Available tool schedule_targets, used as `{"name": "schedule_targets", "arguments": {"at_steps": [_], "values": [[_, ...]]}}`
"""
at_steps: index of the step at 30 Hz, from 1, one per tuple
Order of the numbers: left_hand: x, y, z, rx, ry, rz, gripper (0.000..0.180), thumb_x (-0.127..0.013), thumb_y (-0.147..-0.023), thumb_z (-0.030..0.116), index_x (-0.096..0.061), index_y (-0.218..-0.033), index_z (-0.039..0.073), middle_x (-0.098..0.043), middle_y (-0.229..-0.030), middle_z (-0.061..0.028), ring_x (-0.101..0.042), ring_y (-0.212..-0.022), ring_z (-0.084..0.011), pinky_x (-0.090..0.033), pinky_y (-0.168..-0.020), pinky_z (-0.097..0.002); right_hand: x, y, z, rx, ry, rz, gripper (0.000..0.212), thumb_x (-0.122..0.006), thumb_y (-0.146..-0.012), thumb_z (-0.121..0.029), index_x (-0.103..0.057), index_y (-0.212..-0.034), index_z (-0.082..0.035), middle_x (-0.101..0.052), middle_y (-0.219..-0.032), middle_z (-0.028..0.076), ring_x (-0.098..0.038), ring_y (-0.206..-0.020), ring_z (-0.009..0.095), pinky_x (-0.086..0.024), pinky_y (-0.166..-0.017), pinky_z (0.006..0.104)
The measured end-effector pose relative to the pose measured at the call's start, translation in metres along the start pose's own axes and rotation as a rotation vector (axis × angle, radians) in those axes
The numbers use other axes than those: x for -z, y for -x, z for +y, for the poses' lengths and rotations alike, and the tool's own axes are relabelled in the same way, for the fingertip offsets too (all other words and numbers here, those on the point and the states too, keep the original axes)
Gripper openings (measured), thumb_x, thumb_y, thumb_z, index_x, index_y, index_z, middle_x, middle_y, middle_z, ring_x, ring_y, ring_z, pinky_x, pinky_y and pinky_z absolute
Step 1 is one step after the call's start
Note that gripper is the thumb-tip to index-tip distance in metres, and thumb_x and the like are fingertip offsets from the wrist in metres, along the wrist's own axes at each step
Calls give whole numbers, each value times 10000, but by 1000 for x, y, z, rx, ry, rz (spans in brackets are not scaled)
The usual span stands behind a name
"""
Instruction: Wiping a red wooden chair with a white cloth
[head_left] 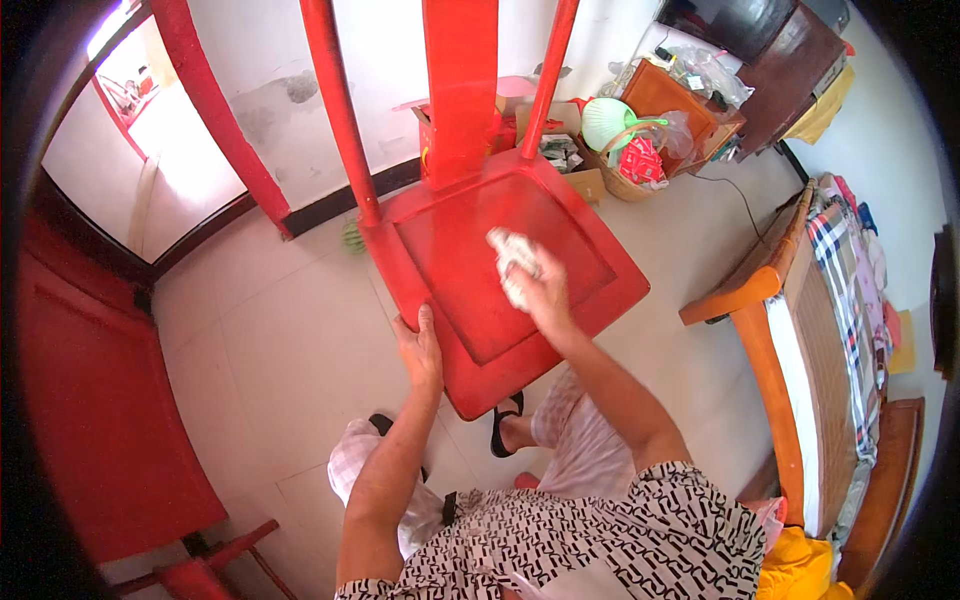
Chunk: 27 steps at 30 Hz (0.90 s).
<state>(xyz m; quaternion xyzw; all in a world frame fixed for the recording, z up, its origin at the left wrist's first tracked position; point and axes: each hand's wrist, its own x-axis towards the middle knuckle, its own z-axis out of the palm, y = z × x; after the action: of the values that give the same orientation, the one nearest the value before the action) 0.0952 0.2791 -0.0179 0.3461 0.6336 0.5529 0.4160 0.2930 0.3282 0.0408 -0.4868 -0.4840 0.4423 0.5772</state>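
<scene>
Head view: the right hand (545, 298) clutches a crumpled white cloth (515, 262) at the middle of the red chair seat (475, 300), inside its 4 edges. The left hand (421, 347) grasps the seat's left edge near the front-left corner.

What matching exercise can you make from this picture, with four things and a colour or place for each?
Column one:
1. Chair
2. Cloth
3. Left hand
4. Fan

Column two:
A. in the right hand
B. pale green
C. red
D. on the chair's left edge

Pairs: 1-C, 2-A, 3-D, 4-B
</scene>
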Motion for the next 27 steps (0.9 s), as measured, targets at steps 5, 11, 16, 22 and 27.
{"name": "schedule_targets", "arguments": {"at_steps": [5, 11, 16, 22, 27], "values": [[19, 13, 3, -23, -14, 52, 599, -591, -974, 469, -490, -1269, -42, -618, -1203, -222, -586, -1115, -322, -436, -983, -400, 22, -104, -15, 141, 329, 109, 399, -664, -816, -84, -634, -1213, -58, -713, -1004, 109, -687, -908, 222, -541, -792, 364], [28, 40, 21, 23, -59, 40, 605, -575, -977, 484, -487, -1283, -31, -618, -1213, -229, -589, -1134, -341, -436, -987, -408, 38, -164, 26, 240, 1254, 54, 448, -692, -826, -246, -633, -1252, -124, -614, -1205, 138, -597, -1122, 374, -502, -949, 490], [24, 46, 32, 32, -31, 33, 605, -578, -975, 483, -485, -1292, -24, -620, -1221, -218, -588, -1141, -344, -439, -983, -411, 21, -174, 7, 84, 1389, 54, 422, -714, -812, -239, -643, -1217, -150, -614, -1178, 154, -589, -1128, 371, -515, -921, 499], [27, 37, 28, 26, -35, 51, 613, -569, -977, 497, -484, -1289, -23, -617, -1195, -220, -588, -1111, -345, -436, -981, -404, 4, -145, -4, 213, 1334, 115, 405, -681, -857, -222, -603, -1248, -147, -584, -1203, 128, -571, -1119, 388, -536, -908, 497], [28, 33, 24, 1, -52, 51, 612, -567, -978, 498, -487, -1271, -33, -614, -1187, -225, -585, -1109, -344, -437, -974, -407, 5, -143, -1, 279, 1386, 111, 413, -695, -847, -215, -609, -1244, -145, -579, -1202, 129, -578, -1108, 378, -557, -866, 499]]}}
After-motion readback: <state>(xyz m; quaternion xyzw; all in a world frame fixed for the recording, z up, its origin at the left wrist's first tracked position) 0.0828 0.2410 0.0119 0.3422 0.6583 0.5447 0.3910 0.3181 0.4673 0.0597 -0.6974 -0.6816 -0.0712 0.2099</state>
